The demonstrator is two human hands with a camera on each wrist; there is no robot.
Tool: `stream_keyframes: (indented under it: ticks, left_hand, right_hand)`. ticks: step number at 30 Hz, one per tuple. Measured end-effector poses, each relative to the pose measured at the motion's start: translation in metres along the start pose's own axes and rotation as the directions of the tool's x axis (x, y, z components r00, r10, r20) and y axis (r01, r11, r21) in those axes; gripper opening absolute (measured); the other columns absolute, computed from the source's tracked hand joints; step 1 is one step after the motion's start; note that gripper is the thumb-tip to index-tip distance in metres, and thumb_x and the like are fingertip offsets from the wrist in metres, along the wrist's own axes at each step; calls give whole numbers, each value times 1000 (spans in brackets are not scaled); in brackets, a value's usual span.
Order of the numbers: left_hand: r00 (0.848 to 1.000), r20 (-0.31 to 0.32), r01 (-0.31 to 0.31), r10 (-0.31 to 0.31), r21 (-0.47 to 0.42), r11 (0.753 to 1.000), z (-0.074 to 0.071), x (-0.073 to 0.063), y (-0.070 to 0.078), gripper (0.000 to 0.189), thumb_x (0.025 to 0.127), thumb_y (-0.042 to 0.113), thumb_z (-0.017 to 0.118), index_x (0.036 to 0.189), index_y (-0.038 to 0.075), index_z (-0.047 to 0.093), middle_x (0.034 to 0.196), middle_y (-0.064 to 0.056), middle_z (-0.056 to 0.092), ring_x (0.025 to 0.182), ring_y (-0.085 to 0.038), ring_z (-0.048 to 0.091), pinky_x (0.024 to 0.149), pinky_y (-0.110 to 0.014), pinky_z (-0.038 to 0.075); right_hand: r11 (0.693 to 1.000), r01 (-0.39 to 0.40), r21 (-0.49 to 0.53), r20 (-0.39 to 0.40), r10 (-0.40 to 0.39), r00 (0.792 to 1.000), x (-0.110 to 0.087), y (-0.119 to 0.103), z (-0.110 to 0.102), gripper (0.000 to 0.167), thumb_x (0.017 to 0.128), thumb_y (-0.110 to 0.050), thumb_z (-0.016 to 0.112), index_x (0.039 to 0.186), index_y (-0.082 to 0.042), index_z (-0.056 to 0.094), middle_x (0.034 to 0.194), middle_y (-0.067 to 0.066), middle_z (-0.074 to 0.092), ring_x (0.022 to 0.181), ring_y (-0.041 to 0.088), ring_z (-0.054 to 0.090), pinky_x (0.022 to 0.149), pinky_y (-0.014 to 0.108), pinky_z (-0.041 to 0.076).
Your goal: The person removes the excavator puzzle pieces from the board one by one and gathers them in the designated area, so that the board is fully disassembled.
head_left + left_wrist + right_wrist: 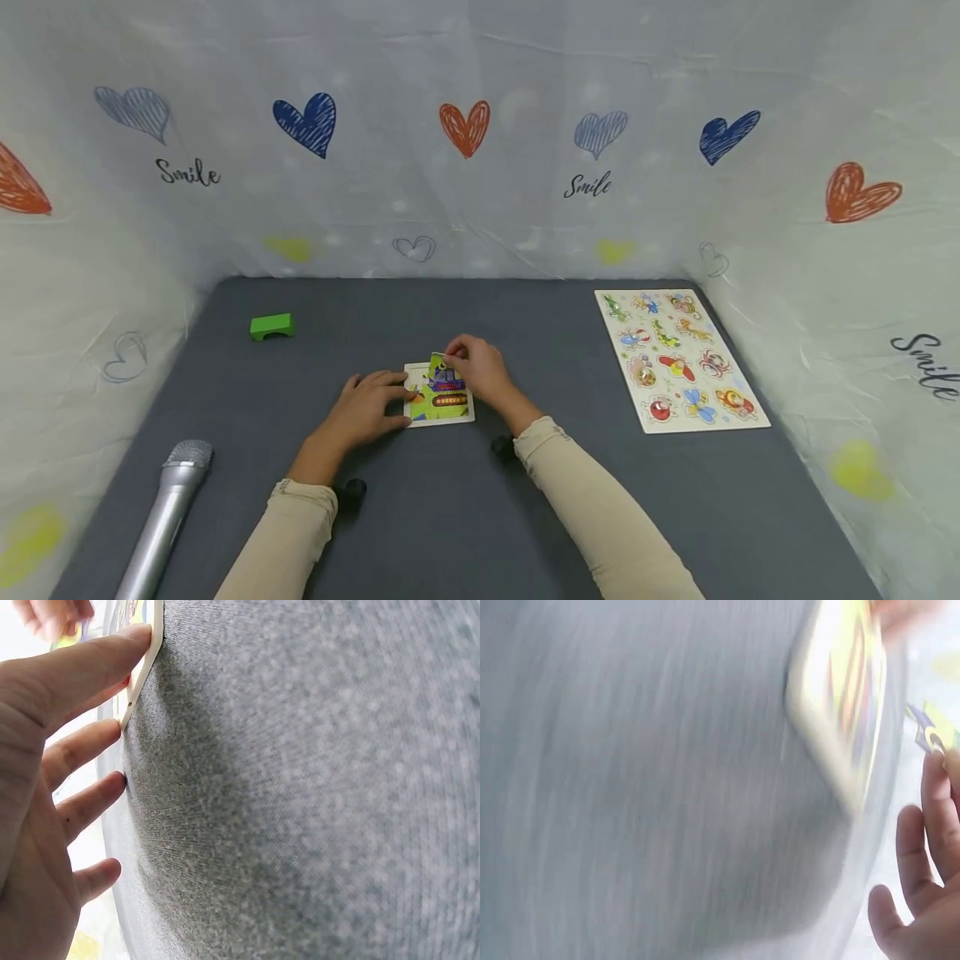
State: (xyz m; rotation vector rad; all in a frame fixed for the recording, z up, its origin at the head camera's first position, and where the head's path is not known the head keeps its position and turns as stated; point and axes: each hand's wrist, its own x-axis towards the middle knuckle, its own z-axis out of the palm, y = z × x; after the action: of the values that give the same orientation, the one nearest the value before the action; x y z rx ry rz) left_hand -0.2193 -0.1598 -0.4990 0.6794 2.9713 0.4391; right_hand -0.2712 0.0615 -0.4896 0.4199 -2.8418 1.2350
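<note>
A small puzzle board (441,423) with a pale frame and a colourful vehicle picture lies near the middle of the dark table. My left hand (365,408) rests at its left side, fingers spread, the thumb at the near corner and fingertips on the picture. In the left wrist view the thumb (112,656) lies along the board's edge. My right hand (483,372) pinches a puzzle piece (936,733) between thumb and fingers. This piece, green-yellow with a printed round eye, is held tilted up over the board's far part. Its lower edge overlaps the picture in the head view.
At the right lies a larger peg puzzle board (708,412) with several insect pieces. A green arch block (272,326) stands at the back left, and a silver microphone (168,508) lies at the front left. Behind the grey table (450,533) hangs a heart-printed sheet (517,217).
</note>
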Motion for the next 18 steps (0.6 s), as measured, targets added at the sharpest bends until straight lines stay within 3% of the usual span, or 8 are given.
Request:
stream_keyframes:
  ticks: [3,8,13,18]
  left_hand:
    - [1000,4,-4,4,2,1000,0,-2,-1,45,83,36,76,125,20,68,145,-8,49,136,-32,40,106,-71,22]
    - [1000,6,6,-6,0,1000,-2,-3,-3,46,83,35,76,126,19,68,146,-9,49,137,-34,40,106,-71,21]
    - [1000,4,17,-17,8,1000,-3,-4,-3,45,82,34,77,123,18,69,144,-9,50,136,-34,40,107,-71,20]
    - [1000,9,7,-7,2,1000,-3,-3,0,45,82,34,77,124,19,69,144,-9,50,136,-34,40,107,-71,19]
  right_hand:
    - [998,-55,37,-33,56,998,0,16,-19,11,93,-21,67,95,-11,68,87,2,68,76,15,61,64,31,48]
    - [992,-124,7,-22,124,992,-1,44,-44,13,92,-22,68,94,-9,69,86,4,67,75,16,59,65,30,46]
    - [990,-126,-64,20,128,992,-3,59,-52,15,92,-25,68,96,-10,69,86,2,68,76,16,61,79,39,49]
    - [980,-104,-167,9,107,994,-5,67,-51,14,92,-27,67,96,-14,70,86,0,69,83,20,61,96,52,39]
